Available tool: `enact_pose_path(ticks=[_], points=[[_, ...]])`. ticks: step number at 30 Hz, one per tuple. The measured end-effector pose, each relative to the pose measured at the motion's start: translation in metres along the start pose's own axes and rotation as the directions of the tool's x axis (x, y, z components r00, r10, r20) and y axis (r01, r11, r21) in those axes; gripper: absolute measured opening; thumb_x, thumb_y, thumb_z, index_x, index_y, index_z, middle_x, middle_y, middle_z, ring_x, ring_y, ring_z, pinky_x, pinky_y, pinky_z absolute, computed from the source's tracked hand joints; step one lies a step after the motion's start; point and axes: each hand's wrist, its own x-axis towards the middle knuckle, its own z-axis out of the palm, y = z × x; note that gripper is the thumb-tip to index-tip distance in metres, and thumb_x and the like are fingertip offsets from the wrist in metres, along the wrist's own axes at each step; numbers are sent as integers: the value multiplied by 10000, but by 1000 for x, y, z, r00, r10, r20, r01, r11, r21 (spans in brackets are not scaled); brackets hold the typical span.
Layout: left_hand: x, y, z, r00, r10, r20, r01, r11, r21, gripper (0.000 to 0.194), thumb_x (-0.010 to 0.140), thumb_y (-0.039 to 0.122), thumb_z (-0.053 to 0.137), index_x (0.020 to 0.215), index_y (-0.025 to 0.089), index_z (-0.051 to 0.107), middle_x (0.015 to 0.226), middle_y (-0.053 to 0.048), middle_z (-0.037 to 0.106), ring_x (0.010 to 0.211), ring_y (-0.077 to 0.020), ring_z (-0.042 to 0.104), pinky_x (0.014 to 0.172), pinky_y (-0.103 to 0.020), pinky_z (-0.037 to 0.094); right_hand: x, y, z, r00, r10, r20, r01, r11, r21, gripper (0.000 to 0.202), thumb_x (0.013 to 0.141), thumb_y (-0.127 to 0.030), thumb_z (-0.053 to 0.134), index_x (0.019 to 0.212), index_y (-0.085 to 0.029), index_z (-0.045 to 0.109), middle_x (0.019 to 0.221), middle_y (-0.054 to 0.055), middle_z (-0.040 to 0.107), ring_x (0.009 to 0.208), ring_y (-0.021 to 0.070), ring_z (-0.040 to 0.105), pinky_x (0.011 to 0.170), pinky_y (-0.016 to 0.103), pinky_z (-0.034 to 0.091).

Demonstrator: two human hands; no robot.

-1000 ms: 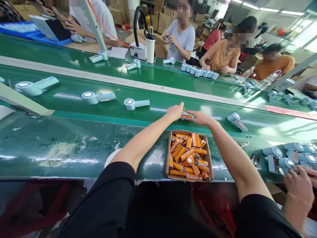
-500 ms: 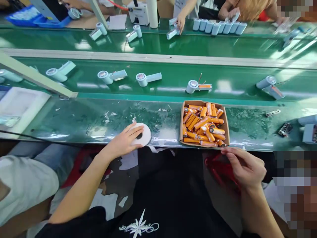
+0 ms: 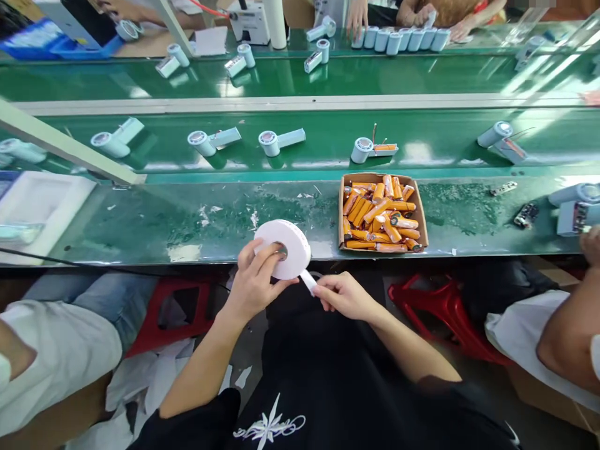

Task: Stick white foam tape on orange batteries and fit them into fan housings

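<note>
We hold the white roll (image 3: pixel 296 240) in our left hand (image 3: pixel 255 278), its fingers curled over the face and into the centre hole, the thumb near the lower edge — the grip is clamped on the roll. Our right hand (image 3: pixel 344 297) pinches the end of the loose strip (image 3: pixel 308 281) between thumb and fingers, and the strip runs from the roll's lower right edge down to those fingertips. The roll is tilted in front of us at the near edge of the green bench (image 3: pixel 290 203), left of the cardboard box (image 3: pixel 424 225), and apart from it.

The box sits on the bench, filled with orange cylinders (image 3: pixel 377 212) lying at mixed angles. Beyond it, on the green belt (image 3: pixel 323 140), we see a light-blue device (image 3: pixel 362 150) with an orange piece in its open handle and thin wires sticking up. More such devices lie to both sides.

To the right of the box, a small dark part (image 3: pixel 526 215) lies on the bench; a co-worker's hand (image 3: pixel 591 245) touches a light-blue housing (image 3: pixel 572 217) at the far right. To our left is a white foam tray (image 3: pixel 70 203).
</note>
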Motion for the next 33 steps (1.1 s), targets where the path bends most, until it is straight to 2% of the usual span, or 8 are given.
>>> enact_pose_path(ticks=[3,6,8,11,14,18,24,33], points=[[-1,-15,14,997,-59,-54,60,998,14,473,928,248,747,1372,190,594,1412,-165,644,1589,-431,260,1272,-662,314,-9,-11,-10,983,-101,152,139,954,-264,456,1063,-482,540,767,-190,727,598,-7,636,519,112,535,547,244,389],[-5,-26,28,987,-106,-119,102,994,-34,521,923,151,693,1418,197,537,1427,-171,622,1592,-420,261,1261,-678,315,-22,-22,-40,971,-153,183,231,799,-556,355,1044,-483,604,868,-235,786,721,7,727,606,146,620,607,265,429],[-6,-23,35,983,-120,-137,112,992,-64,546,911,139,692,1426,208,524,1422,-166,624,1577,-415,292,1248,-665,340,-26,-31,-68,962,-270,-37,168,695,-700,301,1039,-494,621,1033,-254,803,829,29,768,738,187,678,721,295,492],[-2,-7,40,986,-112,-123,101,990,-96,553,897,125,678,1422,215,532,1426,-161,626,1560,-411,315,1240,-656,351,-22,-43,-107,795,-465,-390,-117,513,-850,339,1032,-454,632,1245,-222,755,1054,110,763,1001,279,660,928,408,499],[9,13,41,994,-78,-72,69,990,-119,564,888,91,646,1430,207,543,1447,-168,620,1551,-420,322,1221,-668,369,-11,-44,-128,732,-488,-475,-328,359,-874,312,990,-431,689,1232,-245,754,1228,134,707,1158,351,573,965,491,458],[24,34,37,999,-17,-33,12,990,-141,583,874,46,633,1431,199,553,1454,-176,627,1533,-429,345,1190,-679,407,-6,-36,-136,709,-479,-517,-247,517,-819,167,1000,-382,673,1080,-260,754,1171,89,742,1164,322,581,1031,522,429],[33,46,34,997,59,-51,-67,984,-166,587,872,42,649,1429,215,578,1363,-158,686,1436,-386,468,1160,-645,441,-5,-42,-153,496,-423,-758,257,906,-338,398,905,-534,779,1087,-262,552,1132,58,768,984,201,742,861,340,602],[36,64,29,996,92,-19,-94,989,-114,430,911,76,685,1318,217,697,1270,-109,730,1362,-365,478,1099,-536,508,-16,-46,-100,648,-199,-736,389,916,95,418,791,-465,921,1001,-233,645,1154,51,792,990,236,805,843,357,694]])
